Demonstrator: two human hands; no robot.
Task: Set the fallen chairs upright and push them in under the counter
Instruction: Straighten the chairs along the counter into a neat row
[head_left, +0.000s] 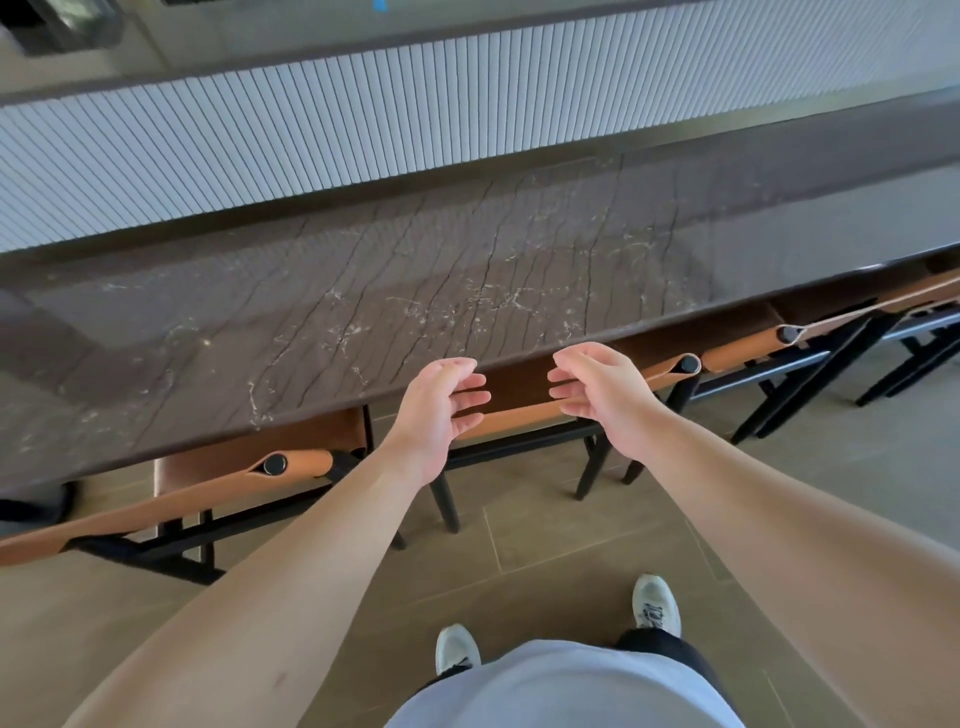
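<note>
The tan leather-backed chair with black metal legs (519, 413) stands upright, tucked under the dark veined stone counter (363, 312). Any last push should be applied evenly at both ends of its backrest. The left hand (441, 402) and right hand (597, 389) are held just before the counter edge, fingers loosely curled, nothing gripped.

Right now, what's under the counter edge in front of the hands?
Under the counter stand three tan chairs on black legs: left, middle and right. All are upright and partly tucked in. The counter covers the front of their seats. Both hands hold nothing.
</note>
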